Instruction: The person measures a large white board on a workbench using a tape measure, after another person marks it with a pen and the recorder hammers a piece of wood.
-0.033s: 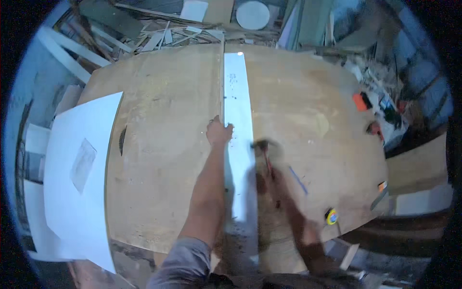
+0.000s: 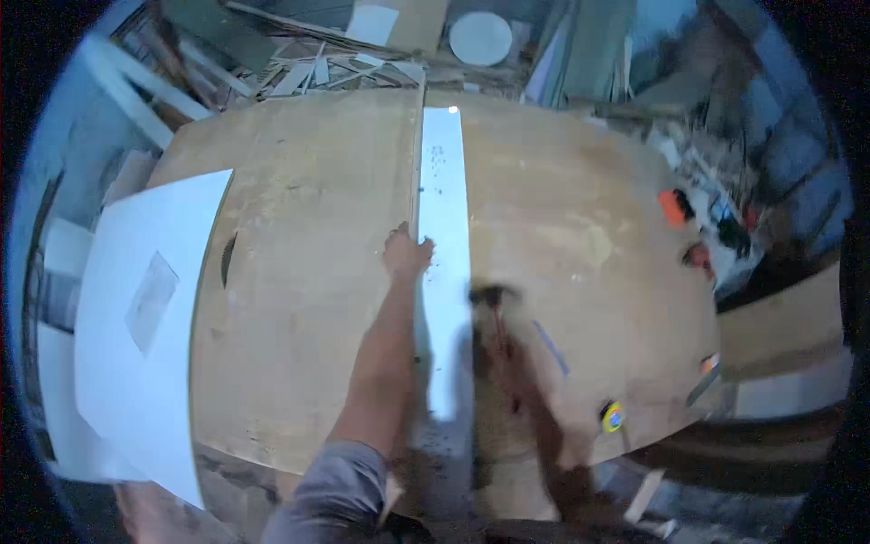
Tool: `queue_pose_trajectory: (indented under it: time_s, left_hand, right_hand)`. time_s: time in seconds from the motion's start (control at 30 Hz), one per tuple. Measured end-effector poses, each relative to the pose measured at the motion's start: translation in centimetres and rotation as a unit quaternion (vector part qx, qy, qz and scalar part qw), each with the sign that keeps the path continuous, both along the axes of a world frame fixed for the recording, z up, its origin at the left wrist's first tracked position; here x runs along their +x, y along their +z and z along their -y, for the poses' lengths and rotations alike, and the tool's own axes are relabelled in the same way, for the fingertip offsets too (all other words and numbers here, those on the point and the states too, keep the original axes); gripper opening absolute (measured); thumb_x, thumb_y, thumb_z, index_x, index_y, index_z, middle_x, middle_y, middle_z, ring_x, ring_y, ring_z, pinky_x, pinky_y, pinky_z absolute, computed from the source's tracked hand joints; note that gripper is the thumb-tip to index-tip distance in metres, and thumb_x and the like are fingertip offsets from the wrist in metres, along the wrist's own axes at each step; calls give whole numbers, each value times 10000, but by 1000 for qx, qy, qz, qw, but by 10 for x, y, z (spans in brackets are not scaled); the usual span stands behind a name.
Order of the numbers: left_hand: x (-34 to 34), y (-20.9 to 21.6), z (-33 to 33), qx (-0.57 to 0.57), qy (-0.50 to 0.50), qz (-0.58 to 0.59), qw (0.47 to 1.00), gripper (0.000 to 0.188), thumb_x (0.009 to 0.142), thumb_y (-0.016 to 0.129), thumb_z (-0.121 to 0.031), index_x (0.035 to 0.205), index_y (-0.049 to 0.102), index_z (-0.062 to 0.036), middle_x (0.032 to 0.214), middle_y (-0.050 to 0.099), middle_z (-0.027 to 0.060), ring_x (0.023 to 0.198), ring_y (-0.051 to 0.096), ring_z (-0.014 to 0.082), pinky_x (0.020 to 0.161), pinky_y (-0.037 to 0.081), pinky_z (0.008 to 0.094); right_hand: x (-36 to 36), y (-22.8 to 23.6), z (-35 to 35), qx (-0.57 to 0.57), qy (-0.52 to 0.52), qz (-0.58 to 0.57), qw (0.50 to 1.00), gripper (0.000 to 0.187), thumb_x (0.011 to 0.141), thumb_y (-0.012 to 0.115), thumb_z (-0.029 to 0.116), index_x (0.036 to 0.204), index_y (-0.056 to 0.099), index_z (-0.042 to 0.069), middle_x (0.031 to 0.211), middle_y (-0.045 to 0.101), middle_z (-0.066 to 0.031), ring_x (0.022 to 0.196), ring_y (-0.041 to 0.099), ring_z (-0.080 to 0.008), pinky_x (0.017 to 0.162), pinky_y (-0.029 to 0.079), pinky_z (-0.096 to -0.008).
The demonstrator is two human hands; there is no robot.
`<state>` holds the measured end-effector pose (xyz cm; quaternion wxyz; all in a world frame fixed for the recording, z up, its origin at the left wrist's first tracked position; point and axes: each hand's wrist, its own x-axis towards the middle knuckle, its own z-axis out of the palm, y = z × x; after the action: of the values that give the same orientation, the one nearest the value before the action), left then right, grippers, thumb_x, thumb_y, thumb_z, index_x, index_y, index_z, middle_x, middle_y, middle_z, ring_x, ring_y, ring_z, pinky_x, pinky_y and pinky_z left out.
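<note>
A long, narrow white board (image 2: pixel 444 208) runs away from me down the middle of the plywood tabletop (image 2: pixel 299 299). Along its left edge stands a thin wooden strip (image 2: pixel 420 145). My left hand (image 2: pixel 408 254) is closed around this strip, its thumb over the white board's edge. On the right side, my right hand (image 2: pixel 514 363), blurred and in shadow, grips a hammer (image 2: pixel 496 297) by its reddish handle. The dark hammer head hovers at or just over the board's right edge; whether it touches cannot be made out. Small dark specks dot the white surface.
A large white panel (image 2: pixel 131 272) lies at the left beside a dark curved blade (image 2: pixel 227 260). To the right are a blue stick (image 2: pixel 550 347), a yellow tape measure (image 2: pixel 613 416) and an orange object (image 2: pixel 674 207). Wood scraps (image 2: pixel 317 74) pile up beyond the far edge.
The hammer has come slightly nearer to me along the board's right edge. My left hand keeps its hold on the wooden strip. The whole view has shifted a little.
</note>
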<state>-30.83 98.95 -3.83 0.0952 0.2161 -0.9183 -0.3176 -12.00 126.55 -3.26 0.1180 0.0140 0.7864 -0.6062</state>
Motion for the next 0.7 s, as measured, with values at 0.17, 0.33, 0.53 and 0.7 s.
queue_pose_trajectory:
  time_s: [0.17, 0.33, 0.53, 0.7]
  left_hand:
    - [39, 5, -12, 19, -42, -16, 999, 602, 827, 661, -308, 1321, 532, 11, 1216, 633, 272, 1159, 606, 419, 963, 506, 511]
    - [224, -2, -11, -55, -71, -40, 995, 648, 843, 632, -306, 1375, 495, 37, 1265, 599, 287, 1178, 574, 454, 1010, 467, 516]
    - [479, 45, -51, 12, -71, -23, 997, 629, 853, 687, -443, 1318, 578, -34, 1284, 591, 253, 1142, 589, 451, 998, 473, 505]
    - [629, 59, -92, -11, 55, -8, 998, 508, 838, 713, -347, 1240, 636, -46, 1225, 613, 231, 1141, 584, 414, 983, 467, 493]
  right_hand:
    - [124, 0, -79, -90, -73, 120, 986, 370, 974, 630, 365, 1195, 594, 71, 846, 614, -64, 702, 599, -211, 610, 499, -368]
    - [204, 26, -114, -186, -29, 241, 952, 394, 959, 667, 380, 1181, 626, 57, 850, 604, -1, 682, 580, -121, 578, 492, -300]
    - [219, 28, -164, -130, 14, 93, 987, 381, 969, 654, 282, 1252, 635, 27, 938, 659, -16, 762, 607, -119, 680, 510, -290]
    - [227, 35, -195, -160, 33, 191, 968, 348, 949, 678, 192, 1250, 630, 24, 973, 643, -20, 830, 600, -124, 755, 486, -276]
